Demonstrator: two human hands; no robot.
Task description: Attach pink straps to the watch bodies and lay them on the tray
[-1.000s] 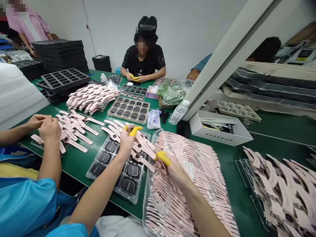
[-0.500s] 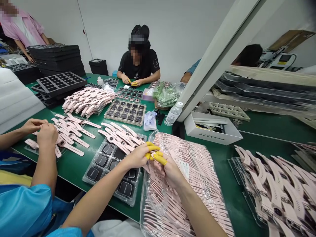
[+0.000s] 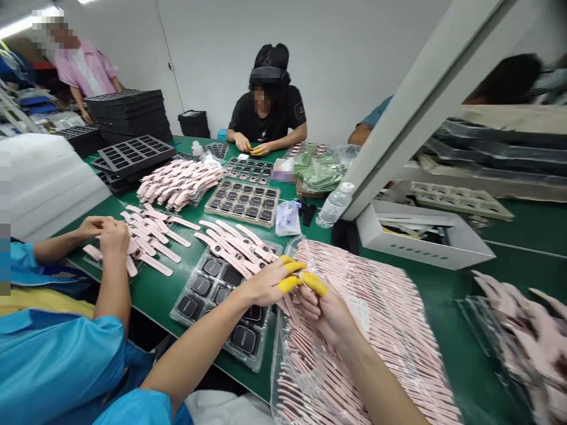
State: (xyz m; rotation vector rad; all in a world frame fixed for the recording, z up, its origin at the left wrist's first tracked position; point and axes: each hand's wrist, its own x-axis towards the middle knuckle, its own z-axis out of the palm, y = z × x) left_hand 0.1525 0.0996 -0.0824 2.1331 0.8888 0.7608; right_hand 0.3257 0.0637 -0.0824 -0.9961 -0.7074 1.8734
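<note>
Pinching a pink strap [image 3: 290, 308] fingertip to fingertip with left hand [image 3: 272, 280] and right hand [image 3: 330, 304], seen in the head view over the left edge of a clear bag of straps [image 3: 390, 336]. Judged partway along, with strapped watches [image 3: 237, 255] heaped at the far side of a clear tray [image 3: 257, 361] to the left, and much seemingly left, with the bag well filled. Stretched in from near left, back of the hand uppermost; from near right, lower fingers curled.

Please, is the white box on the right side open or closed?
Open: no lid covers the white box, and pale strips are visible inside it.
</note>
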